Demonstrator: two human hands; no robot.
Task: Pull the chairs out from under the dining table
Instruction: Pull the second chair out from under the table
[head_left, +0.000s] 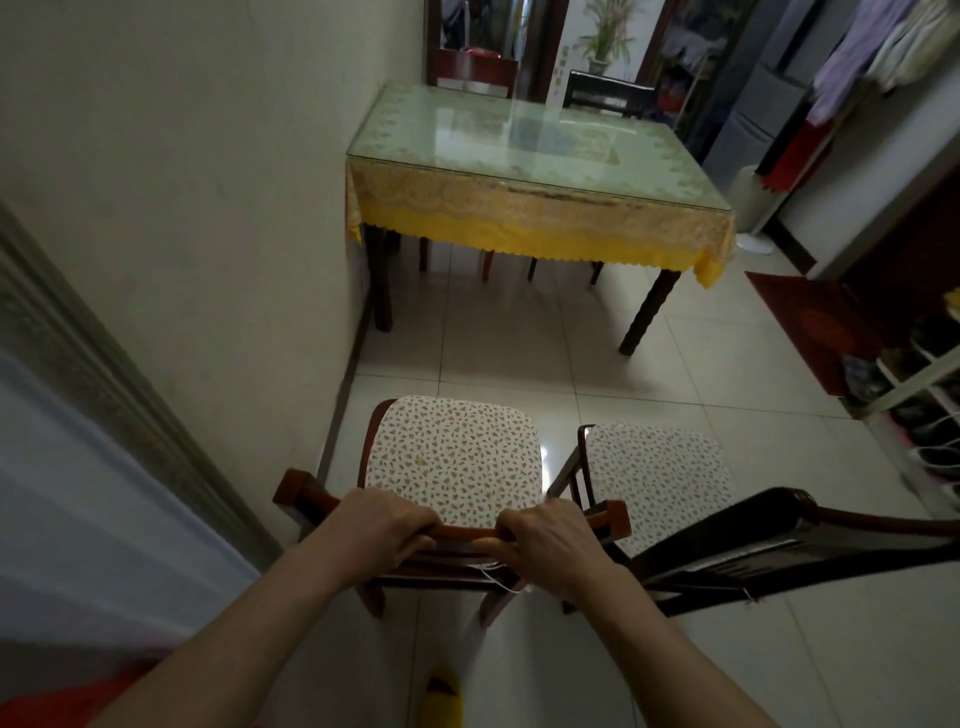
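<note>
A reddish wooden chair (452, 457) with a flowered seat cushion stands on the tiles in front of me, well away from the dining table (540, 208). My left hand (387, 525) and my right hand (550, 540) both grip its top back rail. A darker chair (660, 467) with the same cushion stands just to its right, also away from the table. The table has a glass top over a yellow lace cloth. At its far side a red chair (475, 75) and a black chair (605, 93) stand close against it, their legs showing under the cloth.
A wall (208, 208) runs along the left, touching the table's left edge. A shoe rack (914, 395) and a dark red mat (800, 322) lie on the right. Hanging clothes and a fridge stand at the back right. Bare tiles lie between the chairs and table.
</note>
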